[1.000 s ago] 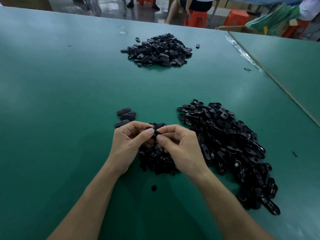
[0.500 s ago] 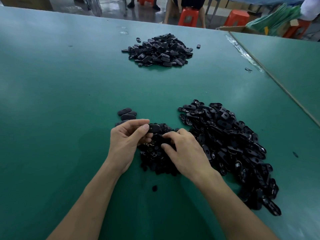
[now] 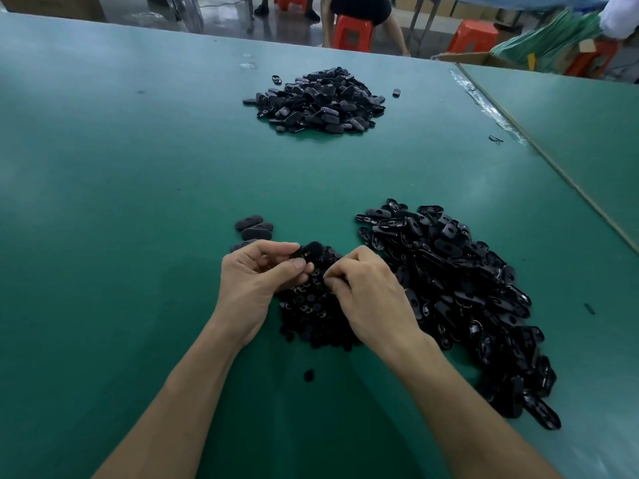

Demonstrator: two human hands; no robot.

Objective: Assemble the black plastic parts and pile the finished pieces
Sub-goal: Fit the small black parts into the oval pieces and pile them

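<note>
Oval shell [image 3: 308, 253] is being pinched in fingers of left hand [image 3: 252, 281], just over small-parts heap [image 3: 311, 314] on counter [image 3: 138, 202]. Fingers of right hand [image 3: 370, 295] are being curled at the heap; whether anything's gripped can't be told. Part should be squared to shell before being pressed.

— What sort of place is this?
— A factory assembly floor. Identical black plastic parts [image 3: 449, 271] lie heaped on a wide green surface [image 3: 103, 202] just right of the right hand [image 3: 370, 299], with a second heap [image 3: 314, 102] well beyond it.
— What else shows it?
— There are orange stools [image 3: 352, 32], cardboard boxes [image 3: 465, 58], a bare floor [image 3: 221, 15], and another green surface [image 3: 570, 115] further right.
</note>
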